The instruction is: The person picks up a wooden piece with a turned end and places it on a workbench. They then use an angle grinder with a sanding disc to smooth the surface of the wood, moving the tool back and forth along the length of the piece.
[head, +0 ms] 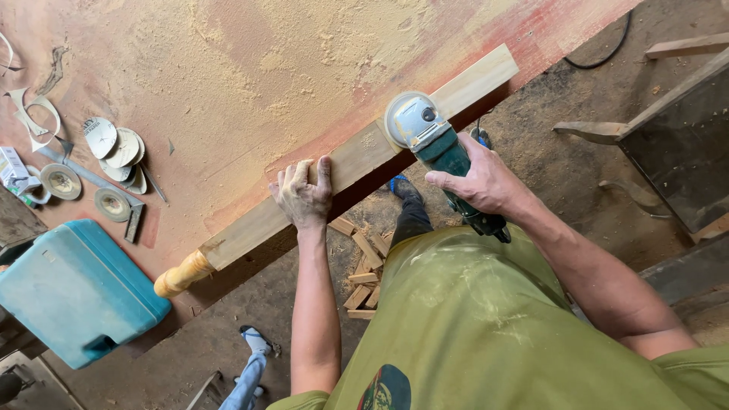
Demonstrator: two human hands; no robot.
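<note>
A long squared wooden post [357,159] with a turned round end [182,275] lies along the near edge of a sawdust-covered workbench [250,76]. My left hand [302,191] presses flat on the post's middle, fingers spread over its top. My right hand [480,181] grips the dark green body of an angle grinder [429,137]. Its grey round head rests on the post's top face, to the right of my left hand.
A teal plastic tool case [76,288] sits at the bench's left end. Several sanding discs [114,152] lie at the far left. Wood offcuts [363,266] litter the dirt floor below. A dark wooden frame [676,137] stands at the right. A black cable [607,53] runs across the floor.
</note>
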